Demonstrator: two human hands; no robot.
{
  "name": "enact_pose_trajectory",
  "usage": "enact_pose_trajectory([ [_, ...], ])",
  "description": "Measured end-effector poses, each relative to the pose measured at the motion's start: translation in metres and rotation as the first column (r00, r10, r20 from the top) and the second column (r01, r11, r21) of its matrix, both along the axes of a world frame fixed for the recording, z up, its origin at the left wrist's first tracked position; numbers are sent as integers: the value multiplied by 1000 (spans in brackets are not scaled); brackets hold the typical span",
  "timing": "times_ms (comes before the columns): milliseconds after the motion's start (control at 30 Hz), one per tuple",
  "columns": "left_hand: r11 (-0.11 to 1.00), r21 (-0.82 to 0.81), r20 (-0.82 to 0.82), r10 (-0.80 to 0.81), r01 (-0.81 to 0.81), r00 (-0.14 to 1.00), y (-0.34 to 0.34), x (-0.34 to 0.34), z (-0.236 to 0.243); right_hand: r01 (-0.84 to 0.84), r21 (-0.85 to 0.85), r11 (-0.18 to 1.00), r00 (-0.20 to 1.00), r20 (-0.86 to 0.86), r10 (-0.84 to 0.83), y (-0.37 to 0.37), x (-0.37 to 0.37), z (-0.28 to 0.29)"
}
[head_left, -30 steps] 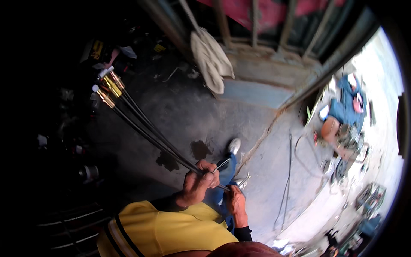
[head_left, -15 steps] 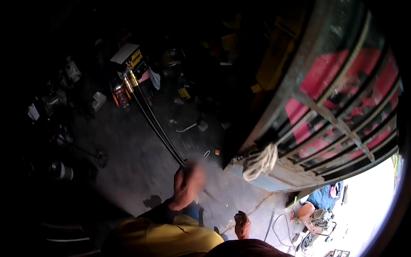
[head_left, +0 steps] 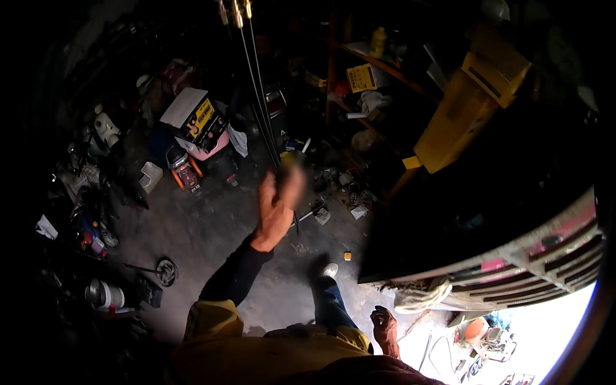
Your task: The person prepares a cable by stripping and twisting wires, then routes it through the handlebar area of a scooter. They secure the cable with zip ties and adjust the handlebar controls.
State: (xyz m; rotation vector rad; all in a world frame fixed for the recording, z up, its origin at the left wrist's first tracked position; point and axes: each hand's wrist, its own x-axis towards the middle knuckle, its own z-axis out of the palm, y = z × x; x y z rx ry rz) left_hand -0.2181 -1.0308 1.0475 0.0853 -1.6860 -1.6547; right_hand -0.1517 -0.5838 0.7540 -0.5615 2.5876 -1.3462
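My left hand [head_left: 274, 210] is closed around a pair of thin black hoses [head_left: 259, 102] with brass-coloured end fittings [head_left: 239, 13]. They rise from the fist toward the top edge, and a short thin tail shows below the hand. The fingertips and the gripped part are smeared. My left arm, in a dark sleeve, is stretched forward over the floor. Low on the right, my right hand [head_left: 385, 328] hangs beside my body with its fingers curled in; nothing shows in it.
At the right stands a barred metal gate [head_left: 545, 269] with a pale cloth [head_left: 423, 295] on it. A yellow bin [head_left: 459, 115], a black-and-yellow box [head_left: 202, 119], a round-based stand [head_left: 167, 272] and scattered parts surround the dim floor. Bright ground lies at lower right.
My left hand has moved forward and up with the hoses, whose ends now reach the top edge. The view has turned away from the gate; my right hand stays low, curled.
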Motion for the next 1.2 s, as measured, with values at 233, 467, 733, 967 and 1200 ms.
enact_pose_trajectory([
  [233, 985, -166, -23, 51, -54, 998, -126, -153, 48, -119, 232, 965, 991, -24, 128, -127, -162, -3],
  [467, 994, -8, 144, -102, 105, 984, -244, -289, 93, -61, -142, 988, 997, 31, 66, -224, -297, 62],
  [733, 997, -24, 72, -76, 78, 995, -347, -469, 138, 392, 7, 920, 918, 57, -391, -196, -323, 52],
  [967, 966, -90, 91, -234, 242, 968, -401, -615, 188, 570, -36, 821, 817, -82, -571, -276, -367, 40],
  [1200, 878, -135, 44, -458, 460, 888, -433, -752, 209, 657, -63, 751, 753, 10, -658, -411, -414, 74],
])
